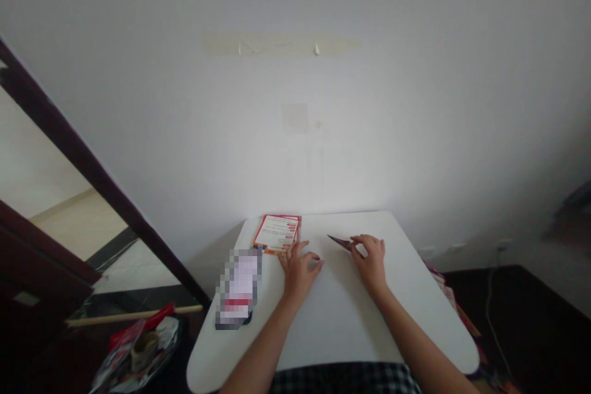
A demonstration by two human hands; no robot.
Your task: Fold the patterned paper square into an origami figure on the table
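Note:
My right hand (pixel 369 261) pinches a thin, dark red folded piece of paper or card (pixel 340 242), whose pointed end sticks out to the left. My left hand (pixel 300 274) rests on the white table (pixel 341 320) with its fingers apart, holding nothing. Its fingertips are at or very near the lower right corner of a red and white printed leaflet (pixel 277 234). Left of that hand lies a flat package (pixel 239 289), pixelated so that its details are hidden.
The rounded table stands against a white wall with a strip of old tape (pixel 281 44). A dark-framed mirror (pixel 78 197) leans at the left. A plastic bag (pixel 136 351) lies on the floor at lower left. Printed papers (pixel 447 295) stick out past the right table edge.

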